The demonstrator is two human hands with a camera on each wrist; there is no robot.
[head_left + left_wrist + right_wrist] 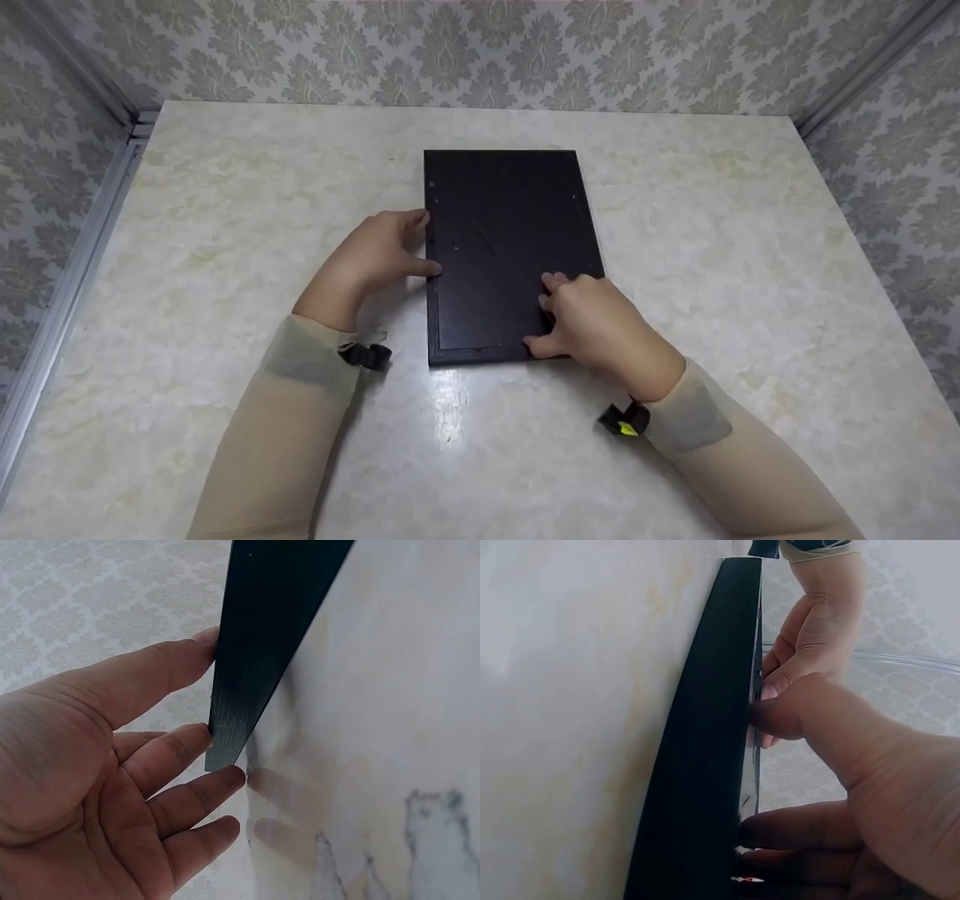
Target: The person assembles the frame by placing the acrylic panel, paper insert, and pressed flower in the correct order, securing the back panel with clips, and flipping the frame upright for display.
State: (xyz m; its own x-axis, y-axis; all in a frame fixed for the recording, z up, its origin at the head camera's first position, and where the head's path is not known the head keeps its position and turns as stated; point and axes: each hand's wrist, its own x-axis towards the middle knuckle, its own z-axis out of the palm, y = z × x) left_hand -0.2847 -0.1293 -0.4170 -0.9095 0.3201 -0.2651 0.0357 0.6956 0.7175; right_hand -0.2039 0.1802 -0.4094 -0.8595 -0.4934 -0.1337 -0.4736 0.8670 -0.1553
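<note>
A flat black picture frame (502, 210) lies on the table, its dark inner panel facing up inside a narrow border. At its left edge is my left hand (379, 247), with the thumb on the border and fingers spread along the side. The left wrist view shows those fingertips (196, 736) right at the frame's edge. My right hand (600, 319) rests on the near right corner, thumb by the near border and fingers over the panel. In the right wrist view, the thumb and fingers touch the top face beside the frame's dark side wall (697, 727).
The pale marbled table (712, 225) extends around the frame on every side. Patterned wallpaper (487, 52) stands behind it, and a metal rail (67, 315) runs down the left. Black wrist-camera mounts (365, 356) sit on both sleeves.
</note>
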